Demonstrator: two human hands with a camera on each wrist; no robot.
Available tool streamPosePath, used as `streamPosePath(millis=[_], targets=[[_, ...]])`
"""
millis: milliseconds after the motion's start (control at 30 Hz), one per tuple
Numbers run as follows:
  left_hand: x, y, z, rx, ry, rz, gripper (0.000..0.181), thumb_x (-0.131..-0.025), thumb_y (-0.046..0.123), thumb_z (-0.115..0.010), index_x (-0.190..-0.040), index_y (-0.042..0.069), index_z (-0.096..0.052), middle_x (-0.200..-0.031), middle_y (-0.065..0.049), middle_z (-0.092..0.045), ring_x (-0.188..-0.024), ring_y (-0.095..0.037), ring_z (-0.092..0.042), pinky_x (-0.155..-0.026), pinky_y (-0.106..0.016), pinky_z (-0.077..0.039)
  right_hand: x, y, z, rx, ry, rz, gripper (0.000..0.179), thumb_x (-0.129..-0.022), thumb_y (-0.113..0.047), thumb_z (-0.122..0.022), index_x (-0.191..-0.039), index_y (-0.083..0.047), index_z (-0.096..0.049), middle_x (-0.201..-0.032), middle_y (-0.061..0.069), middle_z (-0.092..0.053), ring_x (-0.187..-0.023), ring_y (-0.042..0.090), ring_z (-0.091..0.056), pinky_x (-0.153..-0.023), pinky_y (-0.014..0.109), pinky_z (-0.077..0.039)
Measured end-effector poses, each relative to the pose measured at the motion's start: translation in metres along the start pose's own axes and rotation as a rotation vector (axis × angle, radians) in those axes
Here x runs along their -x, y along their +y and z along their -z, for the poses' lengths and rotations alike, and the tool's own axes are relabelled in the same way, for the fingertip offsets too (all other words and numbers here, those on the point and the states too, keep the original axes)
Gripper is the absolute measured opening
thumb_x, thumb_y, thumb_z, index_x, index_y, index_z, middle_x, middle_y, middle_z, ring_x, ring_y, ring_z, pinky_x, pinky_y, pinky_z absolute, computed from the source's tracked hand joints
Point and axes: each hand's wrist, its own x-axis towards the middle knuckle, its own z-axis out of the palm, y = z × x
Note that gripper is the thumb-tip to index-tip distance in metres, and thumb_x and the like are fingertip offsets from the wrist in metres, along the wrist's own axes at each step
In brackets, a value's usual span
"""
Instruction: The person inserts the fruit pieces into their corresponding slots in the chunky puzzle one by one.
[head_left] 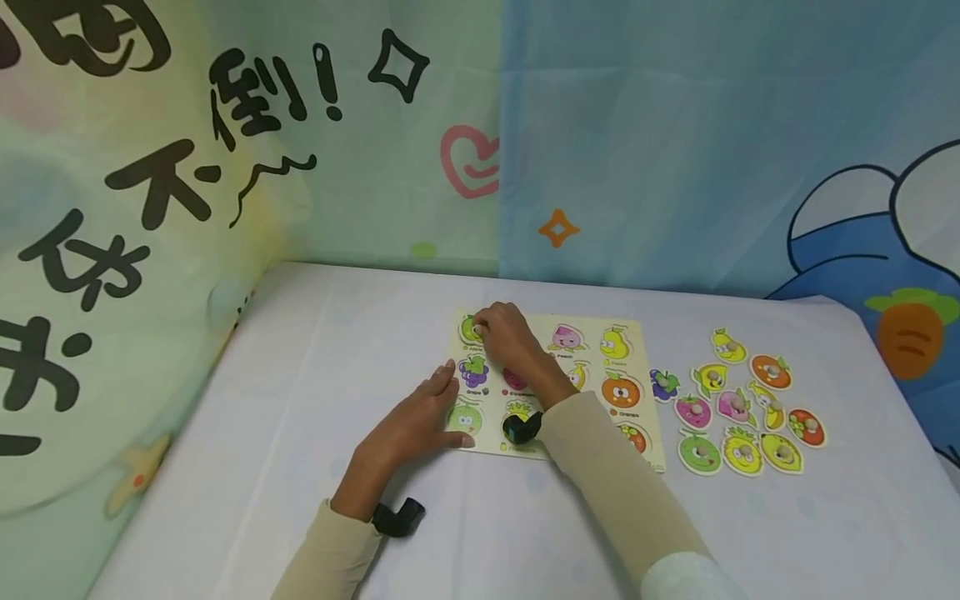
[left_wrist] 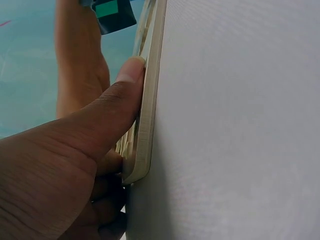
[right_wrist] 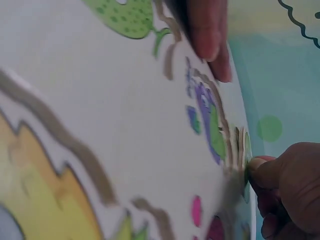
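A wooden fruit puzzle board [head_left: 489, 432] lies on the white table, with printed fruit shapes such as grapes [head_left: 473, 372] and an orange [head_left: 622, 390]. At its far left corner my right hand [head_left: 517, 340] pinches the green apple piece [right_wrist: 246, 167] between thumb and fingers, at or just above the apple's place; whether it sits flush I cannot tell. My left hand [head_left: 412, 421] rests at the near left corner, fingers extended along the left side. Its thumb [left_wrist: 122, 90] presses on the board's near edge. The right forearm hides part of the board's middle.
Several loose fruit pieces with knobs lie right of the board, among them grapes [head_left: 664, 384], a pear [head_left: 727, 345], an orange [head_left: 771, 372], a pineapple [head_left: 742, 452] and a lemon [head_left: 782, 452]. A printed cloth backdrop [head_left: 645, 150] stands behind the white table [head_left: 300, 375].
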Motion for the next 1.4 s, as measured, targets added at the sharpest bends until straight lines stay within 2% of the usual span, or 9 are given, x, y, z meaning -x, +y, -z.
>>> streamPosePath(millis=[267,400,467,667,900,1033,1100,1267,1400], targets=[[0.001,0.002,0.001,0.007,-0.006,-0.005,0.100,-0.077,0.047,-0.079,-0.151,0.001,-0.030,-0.161,-0.009,-0.012,-0.146,-0.024,-0.014,-0.116,-0.037,-0.022,-0.002,-0.011,-0.005,0.131,-0.038,-0.085,0.021,-0.098,-0.011,-0.056,-0.111,-0.004,-0.072,-0.101,0.010,-0.064,-0.100,0.027,-0.053,-0.094,0.038,-0.043],[0.000,0.001,0.002,0.012,-0.005,-0.014,0.099,-0.077,0.047,-0.078,-0.150,0.000,-0.030,-0.161,-0.010,-0.013,-0.146,-0.025,-0.014,-0.116,-0.037,-0.022,-0.004,-0.019,-0.005,0.207,-0.041,-0.076,0.017,-0.092,-0.002,-0.059,-0.100,-0.002,-0.074,-0.093,0.012,-0.064,-0.093,0.028,-0.053,-0.087,0.039,-0.044],[0.000,0.002,0.003,0.015,-0.005,-0.017,0.099,-0.078,0.047,-0.078,-0.151,0.000,-0.030,-0.161,-0.010,-0.012,-0.146,-0.025,-0.014,-0.116,-0.037,-0.022,-0.004,-0.021,-0.003,0.236,-0.047,-0.071,0.017,-0.091,-0.001,-0.059,-0.100,-0.002,-0.074,-0.090,0.011,-0.062,-0.091,0.027,-0.051,-0.085,0.038,-0.044],[-0.001,0.002,-0.001,0.007,-0.010,-0.006,0.100,-0.077,0.047,-0.078,-0.151,0.001,-0.030,-0.161,-0.010,-0.012,-0.146,-0.025,-0.014,-0.115,-0.037,-0.023,-0.001,-0.015,-0.005,0.239,-0.081,-0.072,0.020,-0.097,-0.009,-0.057,-0.110,-0.007,-0.072,-0.090,0.006,-0.056,-0.089,0.021,-0.047,-0.082,0.033,-0.043],[-0.001,0.004,-0.001,0.003,0.008,-0.010,0.099,-0.077,0.045,-0.080,-0.151,0.001,-0.031,-0.161,-0.010,-0.015,-0.146,-0.025,-0.015,-0.115,-0.038,-0.024,0.004,-0.010,-0.002,0.274,-0.066,-0.026,0.028,-0.098,-0.007,-0.056,-0.123,-0.010,-0.068,-0.104,0.007,-0.058,-0.096,0.022,-0.048,-0.089,0.035,-0.044],[0.000,0.005,-0.002,0.010,0.004,-0.015,0.098,-0.078,0.045,-0.079,-0.151,0.001,-0.030,-0.161,-0.010,-0.014,-0.146,-0.025,-0.014,-0.115,-0.038,-0.023,0.011,0.002,0.003,0.220,-0.052,0.023,0.032,-0.100,-0.006,-0.052,-0.129,-0.011,-0.065,-0.114,0.009,-0.062,-0.104,0.025,-0.053,-0.096,0.038,-0.043],[0.000,0.006,-0.002,0.007,0.006,-0.013,0.098,-0.078,0.045,-0.079,-0.151,0.002,-0.030,-0.161,-0.009,-0.014,-0.147,-0.024,-0.014,-0.115,-0.039,-0.024,0.016,0.009,0.007,0.157,-0.024,0.033,0.030,-0.100,-0.007,-0.052,-0.127,-0.009,-0.066,-0.113,0.010,-0.064,-0.105,0.026,-0.056,-0.097,0.040,-0.044],[-0.001,0.006,-0.002,0.007,0.010,0.018,0.100,-0.075,0.044,-0.081,-0.152,0.004,-0.030,-0.161,-0.008,-0.014,-0.147,-0.024,-0.013,-0.114,-0.038,-0.025,0.028,0.029,0.017,0.040,0.043,0.053,0.018,-0.098,-0.010,-0.057,-0.101,-0.007,-0.075,-0.091,0.008,-0.066,-0.089,0.026,-0.058,-0.087,0.040,-0.047],[0.000,0.007,-0.003,0.006,0.012,0.034,0.101,-0.075,0.043,-0.082,-0.152,0.006,-0.030,-0.161,-0.006,-0.013,-0.147,-0.022,-0.012,-0.114,-0.038,-0.025,0.040,0.040,0.023,-0.014,0.047,0.031,0.017,-0.098,-0.012,-0.059,-0.099,-0.007,-0.074,-0.092,0.006,-0.066,-0.089,0.023,-0.055,-0.089,0.040,-0.045]])
